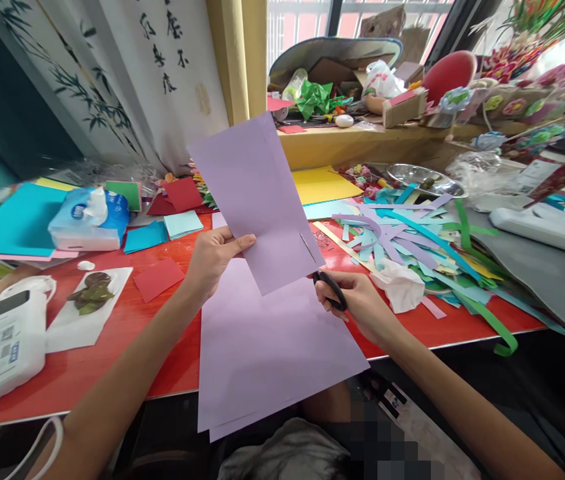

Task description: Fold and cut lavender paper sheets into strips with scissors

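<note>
My left hand (216, 259) pinches a sheet of purple paper (257, 193) at its left edge, thumb on the near face, and holds it tilted up above the table. In my right hand (352, 297) is a pair of black-handled scissors (331, 291), my fingers in the loops. One blade shows across the sheet's lower right corner; the other is hidden behind the paper. Below both hands, larger purple sheets (282, 360) lie overlapped and jut past the table's front edge.
A heap of coloured paper strips (407, 240) and a crumpled tissue (398, 285) lie right on the red table (172, 347). Left are a tissue pack (90, 220), blue paper (17, 217), a red square (159, 279) and a white device (2, 347). A metal bowl (425, 179) stands behind.
</note>
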The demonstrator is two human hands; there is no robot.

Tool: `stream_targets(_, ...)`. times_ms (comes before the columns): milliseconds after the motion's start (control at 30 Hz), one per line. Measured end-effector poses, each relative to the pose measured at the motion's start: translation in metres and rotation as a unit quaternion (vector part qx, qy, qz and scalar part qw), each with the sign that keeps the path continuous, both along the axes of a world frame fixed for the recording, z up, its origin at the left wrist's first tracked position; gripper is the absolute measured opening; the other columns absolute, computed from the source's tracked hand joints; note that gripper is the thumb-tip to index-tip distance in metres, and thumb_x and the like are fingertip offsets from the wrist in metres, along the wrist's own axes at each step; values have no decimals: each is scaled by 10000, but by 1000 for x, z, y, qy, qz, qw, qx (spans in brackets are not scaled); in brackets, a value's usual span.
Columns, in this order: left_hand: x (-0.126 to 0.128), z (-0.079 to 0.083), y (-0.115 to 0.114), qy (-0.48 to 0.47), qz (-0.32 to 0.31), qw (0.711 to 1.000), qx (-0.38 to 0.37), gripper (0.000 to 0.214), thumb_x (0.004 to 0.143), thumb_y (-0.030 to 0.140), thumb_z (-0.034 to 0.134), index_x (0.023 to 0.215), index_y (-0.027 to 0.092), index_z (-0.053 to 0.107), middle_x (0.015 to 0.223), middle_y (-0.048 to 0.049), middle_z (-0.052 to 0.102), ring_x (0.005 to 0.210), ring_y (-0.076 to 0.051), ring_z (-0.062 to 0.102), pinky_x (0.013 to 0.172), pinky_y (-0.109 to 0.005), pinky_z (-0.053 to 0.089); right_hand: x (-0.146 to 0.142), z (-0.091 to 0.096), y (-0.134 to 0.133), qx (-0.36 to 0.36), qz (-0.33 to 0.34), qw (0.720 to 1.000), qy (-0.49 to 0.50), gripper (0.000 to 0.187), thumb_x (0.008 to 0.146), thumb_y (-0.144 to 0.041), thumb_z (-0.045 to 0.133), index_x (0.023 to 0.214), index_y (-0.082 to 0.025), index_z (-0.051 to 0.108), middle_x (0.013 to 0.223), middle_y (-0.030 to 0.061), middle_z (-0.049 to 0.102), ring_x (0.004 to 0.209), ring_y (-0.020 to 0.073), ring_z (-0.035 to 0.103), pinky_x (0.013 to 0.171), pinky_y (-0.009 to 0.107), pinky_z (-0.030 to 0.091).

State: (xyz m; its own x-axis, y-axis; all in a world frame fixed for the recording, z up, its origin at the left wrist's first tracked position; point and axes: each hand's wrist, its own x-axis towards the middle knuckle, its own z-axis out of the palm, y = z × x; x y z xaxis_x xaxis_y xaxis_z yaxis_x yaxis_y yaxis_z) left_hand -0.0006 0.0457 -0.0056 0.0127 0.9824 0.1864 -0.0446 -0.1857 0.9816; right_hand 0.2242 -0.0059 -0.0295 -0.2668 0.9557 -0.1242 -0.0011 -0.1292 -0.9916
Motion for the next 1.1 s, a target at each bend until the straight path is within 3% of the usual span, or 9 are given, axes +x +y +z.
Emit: stream_targets(1100,3,-4,-1,25,-22,999,-19,204,651,308,714,747,131,682,816,-54,697,750,-182,632,727,-350,516,-3,-4,3,29,-3,999,13,251,759,-359,629,631,-160,546,602,-10,474,532,77,421,410,204,252)
